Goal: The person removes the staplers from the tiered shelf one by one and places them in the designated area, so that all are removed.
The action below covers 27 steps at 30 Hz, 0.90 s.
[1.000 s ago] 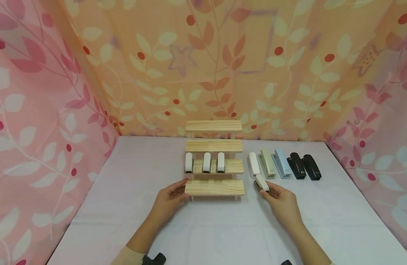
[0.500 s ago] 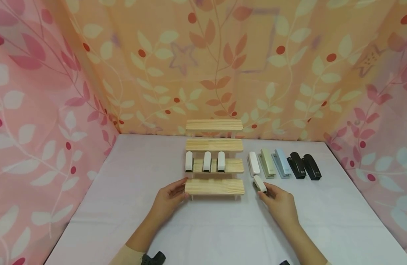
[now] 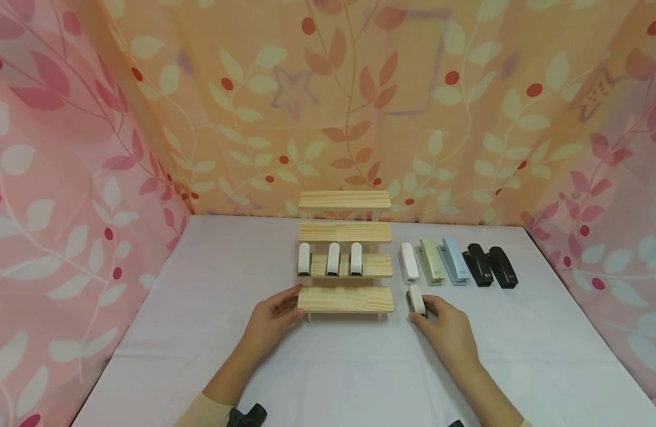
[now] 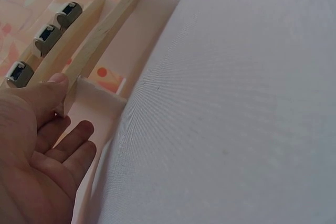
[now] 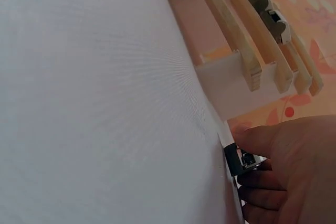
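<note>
In the head view, a stepped wooden stand is at the middle of the table. My left hand grips the left end of its lowest board, thumb on the upper side and index finger underneath; the other fingers are loosely bent in the left wrist view. To the right of the stand, my right hand pinches a small white stapler between thumb and fingers, low at the tabletop. Whether it touches the cloth I cannot tell. Three white staplers stand side by side on the second board from the bottom.
Behind my right hand a row lies on the white tablecloth: a white stapler, a green stapler, a light blue stapler and two black staplers. Patterned curtains enclose the back and sides.
My right hand has shifted slightly left, turning the white stapler from a slant to nearly straight front-to-back. My left hand keeps its grip on the stand.
</note>
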Motion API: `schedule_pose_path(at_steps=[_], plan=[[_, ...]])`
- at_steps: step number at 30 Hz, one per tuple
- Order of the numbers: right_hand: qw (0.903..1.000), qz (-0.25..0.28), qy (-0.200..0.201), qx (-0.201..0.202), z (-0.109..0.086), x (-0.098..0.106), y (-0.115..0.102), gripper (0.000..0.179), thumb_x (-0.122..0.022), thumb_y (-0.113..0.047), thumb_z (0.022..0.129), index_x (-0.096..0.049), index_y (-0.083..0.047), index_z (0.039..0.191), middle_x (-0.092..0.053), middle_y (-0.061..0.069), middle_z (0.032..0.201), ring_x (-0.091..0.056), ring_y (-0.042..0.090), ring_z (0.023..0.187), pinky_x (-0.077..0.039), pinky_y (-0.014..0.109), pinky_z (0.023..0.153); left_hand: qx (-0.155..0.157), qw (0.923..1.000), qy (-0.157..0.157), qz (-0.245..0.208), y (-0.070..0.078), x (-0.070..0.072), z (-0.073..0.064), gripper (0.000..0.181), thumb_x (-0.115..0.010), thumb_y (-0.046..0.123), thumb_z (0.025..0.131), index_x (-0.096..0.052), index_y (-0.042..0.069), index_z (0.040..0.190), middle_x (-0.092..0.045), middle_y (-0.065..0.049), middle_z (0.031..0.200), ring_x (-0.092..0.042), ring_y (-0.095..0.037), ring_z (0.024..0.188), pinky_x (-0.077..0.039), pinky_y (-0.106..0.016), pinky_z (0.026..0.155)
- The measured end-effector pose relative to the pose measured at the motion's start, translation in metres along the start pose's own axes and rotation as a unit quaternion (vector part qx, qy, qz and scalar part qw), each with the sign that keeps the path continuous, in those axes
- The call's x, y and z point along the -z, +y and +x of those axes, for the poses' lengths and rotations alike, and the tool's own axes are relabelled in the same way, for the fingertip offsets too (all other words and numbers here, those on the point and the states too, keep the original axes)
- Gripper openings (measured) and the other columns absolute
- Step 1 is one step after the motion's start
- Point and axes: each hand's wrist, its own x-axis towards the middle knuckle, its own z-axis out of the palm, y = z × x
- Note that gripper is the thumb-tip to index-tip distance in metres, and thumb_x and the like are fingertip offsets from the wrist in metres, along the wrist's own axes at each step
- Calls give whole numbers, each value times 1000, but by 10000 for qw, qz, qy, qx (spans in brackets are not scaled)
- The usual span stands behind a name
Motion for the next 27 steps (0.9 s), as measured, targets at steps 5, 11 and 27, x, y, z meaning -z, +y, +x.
schedule_pose_path(at_steps=[5, 11, 27], plan=[[10000, -33, -9, 2, 0, -1, -2, 52, -83, -33, 88, -67, -6, 129, -72, 17, 125, -65, 40, 121, -55, 59, 99, -81, 10000, -8, 11, -1, 1, 0, 56, -81, 9, 89, -61, 3, 141, -59, -13, 146, -61, -32, 129, -55, -22, 100], [9987, 373, -204, -280, 2, 11, -7, 61, -80, -38, 90, -60, -5, 137, -69, 17, 131, -61, 40, 127, -51, 60, 104, -38, 10000, -4, -87, 0, 0, 0, 56, -81, 9, 88, -61, 5, 140, -60, -10, 145, -61, -30, 129, -56, -23, 99], [9912, 977, -46, 887, 14, 71, -77, 51, -72, -43, 96, -63, -13, 136, -70, 8, 133, -64, 33, 126, -58, 53, 98, 64, 9999, 22, -139, 0, -1, 1, 56, -81, 6, 88, -62, 7, 141, -62, -10, 143, -63, -27, 127, -57, -23, 98]])
